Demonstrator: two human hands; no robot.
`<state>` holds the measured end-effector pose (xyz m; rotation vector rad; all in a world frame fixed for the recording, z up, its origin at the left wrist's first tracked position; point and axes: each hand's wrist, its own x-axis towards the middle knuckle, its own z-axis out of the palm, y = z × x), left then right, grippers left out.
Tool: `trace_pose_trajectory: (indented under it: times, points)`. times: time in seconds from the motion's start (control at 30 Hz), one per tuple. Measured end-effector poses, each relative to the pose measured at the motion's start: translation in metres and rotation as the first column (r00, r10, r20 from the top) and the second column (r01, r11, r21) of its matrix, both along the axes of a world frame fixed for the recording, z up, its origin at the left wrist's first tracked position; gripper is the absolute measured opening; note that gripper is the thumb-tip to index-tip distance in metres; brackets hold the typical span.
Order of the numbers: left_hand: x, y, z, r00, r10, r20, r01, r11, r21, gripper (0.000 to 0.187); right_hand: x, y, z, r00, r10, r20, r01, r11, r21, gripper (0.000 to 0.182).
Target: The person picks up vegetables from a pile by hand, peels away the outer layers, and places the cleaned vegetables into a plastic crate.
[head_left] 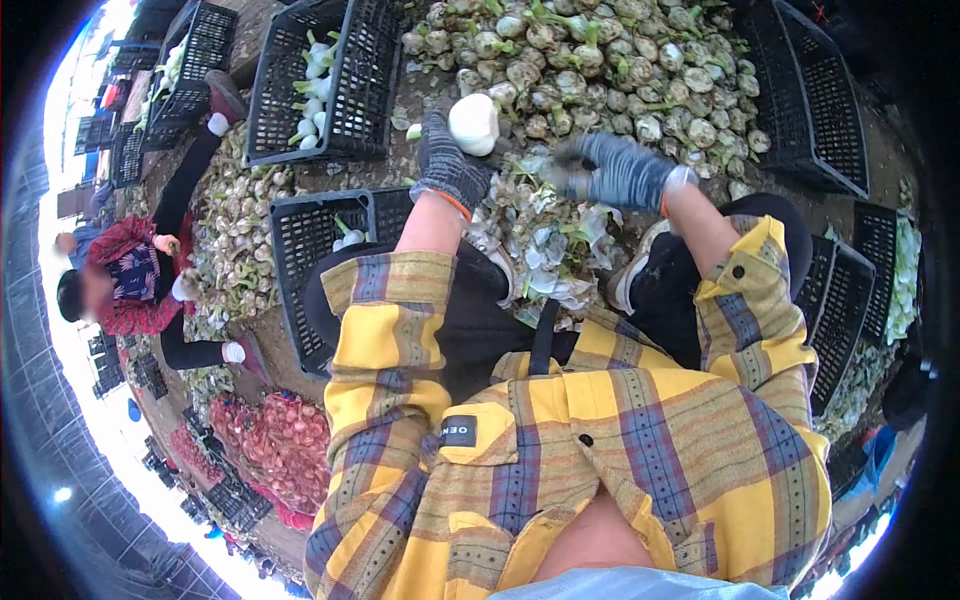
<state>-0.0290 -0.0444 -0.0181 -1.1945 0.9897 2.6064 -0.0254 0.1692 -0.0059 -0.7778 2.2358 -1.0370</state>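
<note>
My left hand (452,165), in a grey knitted glove with an orange cuff, is closed around a clean white garlic bulb (474,124). A short pale green stem end pokes out on the hand's far left. My right hand (622,172), in a similar grey glove, is held apart from the bulb with its fingers stretched toward the left and slightly spread; the fingertips are blurred and I see nothing held. Beneath and between both hands lies a heap of papery garlic skins (545,235). Just beyond them spreads a large pile of unpeeled, soil-stained garlic bulbs (600,70).
A black crate (365,90) with white bulbs stands at upper left; another crate (290,270) is beside my left knee. More crates (835,150) stand at right. A person (135,265) sits at left by more garlic. Red net bags (275,450) lie at lower left.
</note>
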Motion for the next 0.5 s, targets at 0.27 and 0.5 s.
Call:
trace_pose_trajectory:
  times: [0.27, 0.5]
  points:
    - [-0.047, -0.149, 0.047, 0.775, 0.063, -0.629, 0.018, 0.992, 0.121, 0.071, 0.006, 0.006, -0.027, 0.999, 0.035, -0.003, -0.032, 0.959, 0.282, 0.051]
    - [-0.014, -0.054, 0.053, 0.953, -0.039, -0.301, 0.073, 0.992, 0.104, 0.044, -0.061, 0.036, -0.077, 0.965, -0.261, -0.026, 0.250, 0.884, 0.394, 0.050]
